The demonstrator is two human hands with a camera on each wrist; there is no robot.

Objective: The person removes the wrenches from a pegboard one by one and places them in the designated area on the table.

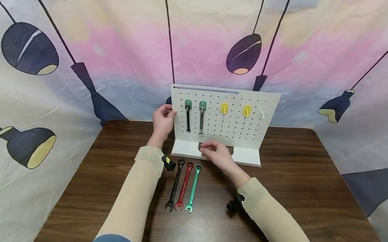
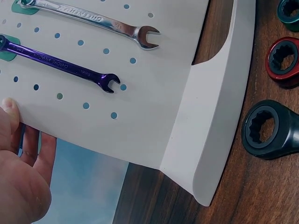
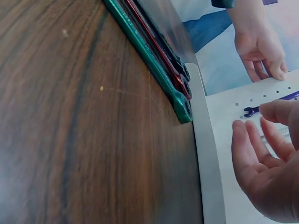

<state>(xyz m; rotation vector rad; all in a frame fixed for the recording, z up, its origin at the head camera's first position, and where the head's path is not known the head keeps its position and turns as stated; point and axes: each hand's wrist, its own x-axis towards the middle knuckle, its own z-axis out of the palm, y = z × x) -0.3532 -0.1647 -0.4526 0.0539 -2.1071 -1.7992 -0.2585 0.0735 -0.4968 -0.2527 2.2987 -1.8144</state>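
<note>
One white rectangular pegboard (image 1: pixel 214 126), pierced with rows of small holes, stands near the far side of the dark brown wood-grain surface (image 1: pixel 113 175); its long side runs left to right, and its flat white foot (image 1: pixel 248 156) extends toward the person. The left hand (image 1: pixel 162 122) pinches the board's left edge, thumb in front and other fingers behind. The right hand (image 1: pixel 217 153) is over the foot, fingers loosely bent, thumb and fingertips apart; whether it touches the foot, I cannot tell. Before the board, a black wrench (image 1: pixel 175 184), a red metal wrench (image 1: pixel 184 185) and a green metal wrench (image 1: pixel 193 188) lie side by side, nearly parallel, ring ends toward the foot and open ends toward the person. On the panel's left, two green hooks (image 1: pixel 188 103) bear a glossy dark-purple metal wrench (image 2: pixel 60 65) and, right of it, a shiny silver metal wrench (image 2: pixel 86 17), both hanging nearly straight down, open ends lowest. Farther right are two yellow hooks (image 1: pixel 224 108) and a whitish hook (image 1: pixel 262 113)
</note>
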